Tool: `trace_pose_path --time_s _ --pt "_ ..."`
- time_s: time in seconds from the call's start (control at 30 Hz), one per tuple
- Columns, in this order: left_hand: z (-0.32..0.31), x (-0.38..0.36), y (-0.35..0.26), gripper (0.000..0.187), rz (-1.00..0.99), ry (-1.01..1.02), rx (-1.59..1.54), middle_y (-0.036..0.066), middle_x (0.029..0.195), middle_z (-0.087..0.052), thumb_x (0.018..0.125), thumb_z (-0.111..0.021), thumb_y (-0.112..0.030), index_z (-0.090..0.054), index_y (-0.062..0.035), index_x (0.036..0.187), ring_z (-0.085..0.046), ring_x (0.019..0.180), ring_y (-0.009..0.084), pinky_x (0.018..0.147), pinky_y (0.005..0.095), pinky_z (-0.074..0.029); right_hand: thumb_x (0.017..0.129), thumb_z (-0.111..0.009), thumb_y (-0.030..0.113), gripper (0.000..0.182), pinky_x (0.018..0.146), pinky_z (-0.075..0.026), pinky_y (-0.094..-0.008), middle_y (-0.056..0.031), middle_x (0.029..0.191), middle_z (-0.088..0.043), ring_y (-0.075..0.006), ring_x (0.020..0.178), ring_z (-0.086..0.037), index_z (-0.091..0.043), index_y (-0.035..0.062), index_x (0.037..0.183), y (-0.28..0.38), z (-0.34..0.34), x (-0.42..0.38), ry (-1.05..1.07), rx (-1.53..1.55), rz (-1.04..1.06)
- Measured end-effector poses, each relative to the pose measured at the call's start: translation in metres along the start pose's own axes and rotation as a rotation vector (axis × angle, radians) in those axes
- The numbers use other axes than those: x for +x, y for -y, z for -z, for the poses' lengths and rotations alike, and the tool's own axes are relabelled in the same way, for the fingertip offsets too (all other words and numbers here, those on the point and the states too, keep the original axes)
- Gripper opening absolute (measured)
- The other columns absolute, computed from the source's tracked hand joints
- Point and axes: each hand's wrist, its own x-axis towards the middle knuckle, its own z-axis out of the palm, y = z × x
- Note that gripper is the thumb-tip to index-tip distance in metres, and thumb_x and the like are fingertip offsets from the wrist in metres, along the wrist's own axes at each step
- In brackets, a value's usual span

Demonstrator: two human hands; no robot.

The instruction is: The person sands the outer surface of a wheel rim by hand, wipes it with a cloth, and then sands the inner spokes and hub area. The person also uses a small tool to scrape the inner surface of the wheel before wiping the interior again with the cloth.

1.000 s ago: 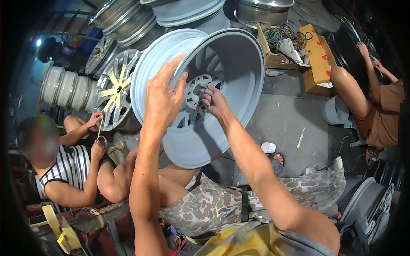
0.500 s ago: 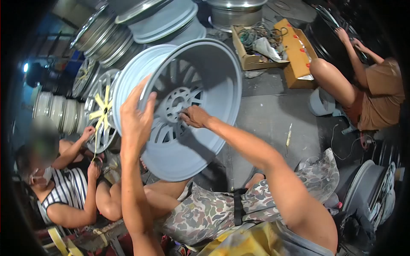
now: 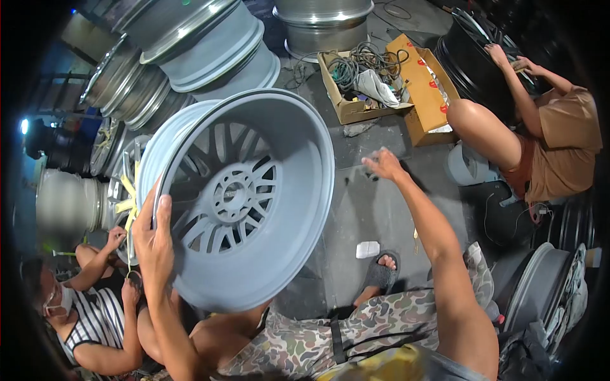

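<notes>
A grey wheel rim (image 3: 289,254) stands tilted before me, its hollow barrel side facing me and its spokes and hub at the far end. My left hand (image 3: 155,238) grips its left edge, thumb at the lip and fingers round the outside. My right hand (image 3: 383,165) is off the rim, over the floor to its right, fingers curled and blurred. A small dark thing shows at its fingertips; I cannot tell what it is. Below that hand, a white square piece (image 3: 367,249) lies on the floor near my sandalled foot (image 3: 382,270).
A cardboard box (image 3: 362,111) of cables and an orange-brown box (image 3: 432,95) stand ahead. Stacked rims (image 3: 210,57) rise at the back left. On the left, a person in stripes (image 3: 95,324) handles a yellow-taped rim (image 3: 127,197); at right, another person (image 3: 565,146) works on a black rim (image 3: 467,60).
My right hand has left the rim's hub and moved right, over the floor. The left hand still grips the rim's edge. The view has shifted, bringing my foot and the white piece into sight.
</notes>
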Motion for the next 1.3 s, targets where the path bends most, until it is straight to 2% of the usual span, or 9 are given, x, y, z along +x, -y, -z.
trace_pose_path --time_s 0.2,0.4,0.47,0.67,0.73,0.8,0.87,1.0,1.3 --pt "0.002 -0.001 -0.004 0.045 -0.005 0.006 0.095 0.020 0.131 -0.065 0.105 -0.054 -0.023 -0.057 0.0097 0.137 -0.057 0.124 0.0228 0.110 0.0341 -0.037 0.091 -0.055 0.005 0.024 0.092 -0.050 -0.0505 -0.0277 0.106 -0.060 -0.0454 0.105 -0.059 -0.067 -0.0021 0.110 -0.019 0.027 0.122 -0.484 -0.187 0.293" --pt "0.008 -0.001 -0.005 0.046 0.072 -0.043 0.115 0.012 0.115 -0.066 0.108 -0.051 -0.026 -0.057 0.0111 0.134 -0.058 0.105 0.0148 0.095 0.0268 -0.043 0.090 -0.053 0.009 0.027 0.096 -0.052 -0.0459 -0.0280 0.122 -0.063 -0.0412 0.109 -0.064 -0.069 -0.0006 0.109 -0.042 0.035 0.208 -0.354 -0.285 0.422" --pt "0.013 0.002 -0.007 0.046 0.188 -0.004 0.102 0.012 0.115 -0.066 0.108 -0.050 -0.028 -0.058 0.0108 0.132 -0.058 0.105 0.0145 0.094 0.0261 -0.043 0.089 -0.055 0.013 0.029 0.098 -0.051 -0.0458 -0.0275 0.121 -0.065 -0.0408 0.112 -0.064 -0.068 -0.0017 0.110 -0.036 0.044 0.228 0.026 -0.469 0.225" --pt "0.008 0.013 -0.004 0.050 0.090 -0.054 0.215 0.011 0.111 -0.066 0.108 -0.048 -0.033 -0.058 0.0105 0.131 -0.058 0.101 0.0163 0.091 0.0278 -0.044 0.090 -0.058 0.015 0.026 0.099 -0.049 -0.0478 -0.0306 0.114 -0.066 -0.0427 0.114 -0.062 -0.067 -0.0049 0.104 -0.036 0.023 0.231 -0.108 -0.237 0.014" --pt "0.009 0.013 -0.003 0.051 0.087 -0.078 0.190 0.012 0.111 -0.066 0.108 -0.047 -0.033 -0.058 0.0107 0.132 -0.058 0.101 0.0168 0.091 0.0281 -0.044 0.089 -0.057 0.008 0.029 0.100 -0.048 -0.0479 -0.0310 0.118 -0.065 -0.0443 0.114 -0.061 -0.067 -0.0045 0.113 -0.027 0.032 0.206 -0.292 -0.068 0.224" --pt "0.012 0.016 -0.008 0.050 0.130 -0.019 0.240 0.013 0.113 -0.065 0.108 -0.047 -0.032 -0.057 0.0112 0.131 -0.058 0.104 0.0173 0.093 0.0273 -0.043 0.091 -0.064 0.015 0.027 0.089 -0.054 -0.0445 -0.0231 0.105 -0.072 -0.0356 0.103 -0.069 -0.070 0.0018 0.114 -0.021 0.032 0.174 -0.537 -0.031 0.382" --pt "0.007 0.020 -0.012 0.049 0.113 -0.023 0.226 0.012 0.113 -0.065 0.108 -0.048 -0.031 -0.057 0.0112 0.132 -0.058 0.104 0.0168 0.093 0.0270 -0.043 0.090 -0.075 0.018 0.030 0.081 -0.055 -0.0357 -0.0149 0.101 -0.074 -0.0222 0.093 -0.071 -0.070 -0.0004 0.113 -0.002 0.043 0.132 -0.680 0.597 0.034" --pt "0.009 0.024 -0.016 0.046 0.155 0.029 0.162 0.009 0.113 -0.065 0.108 -0.050 -0.027 -0.057 0.0109 0.134 -0.057 0.103 0.0137 0.091 0.0255 -0.043 0.090 -0.079 0.020 0.035 0.079 -0.053 -0.0296 -0.0065 0.099 -0.072 -0.0109 0.090 -0.065 -0.069 -0.0020 0.115 -0.003 0.042 0.085 -0.710 1.004 -0.035" --pt "0.004 0.020 0.003 0.037 -0.073 -0.035 -0.039 0.017 0.123 -0.071 0.102 -0.062 -0.019 -0.064 0.0054 0.129 -0.062 0.116 0.0204 0.104 0.0320 -0.043 0.104 -0.055 0.014 0.014 0.054 -0.059 -0.0287 -0.0147 0.099 -0.066 -0.0222 0.076 -0.074 -0.048 0.0071 0.114 0.159 -0.043 -0.045 0.117 1.225 0.224"
